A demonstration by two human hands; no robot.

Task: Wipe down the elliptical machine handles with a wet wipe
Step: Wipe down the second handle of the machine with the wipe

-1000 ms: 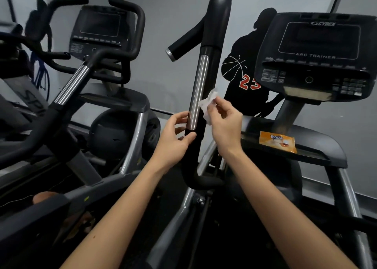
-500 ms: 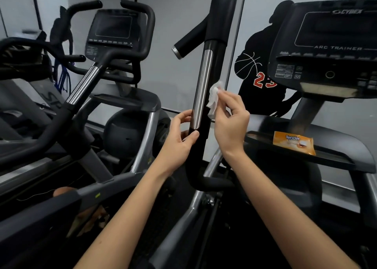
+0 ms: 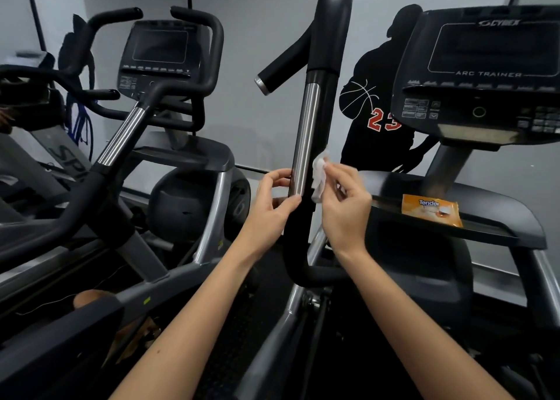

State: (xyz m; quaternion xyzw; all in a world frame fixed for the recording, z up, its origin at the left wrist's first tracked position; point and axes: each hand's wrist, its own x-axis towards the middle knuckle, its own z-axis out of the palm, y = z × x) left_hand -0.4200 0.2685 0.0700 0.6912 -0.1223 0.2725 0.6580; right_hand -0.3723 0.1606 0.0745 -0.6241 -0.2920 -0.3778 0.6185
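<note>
An upright black elliptical handle (image 3: 315,117) with a long silver strip rises in the middle of the head view. My left hand (image 3: 272,208) holds its lower part, thumb and fingertips curled round the bottom end of the silver strip. My right hand (image 3: 342,205) pinches a crumpled white wet wipe (image 3: 319,176) and presses it against the right side of the handle, level with the lower part of the strip. A short side grip (image 3: 281,64) branches off to the upper left.
An orange wipe packet (image 3: 431,213) lies on the black console shelf (image 3: 497,233) to the right, under the Arc Trainer display (image 3: 491,66). A second machine with handlebars and a screen (image 3: 160,54) stands at the left. A grey wall with a basketball-player figure is behind.
My right hand has slid the wipe up and back down along the handle's right side. My left hand keeps its grip at the bottom of the silver strip. The camera has shifted.
</note>
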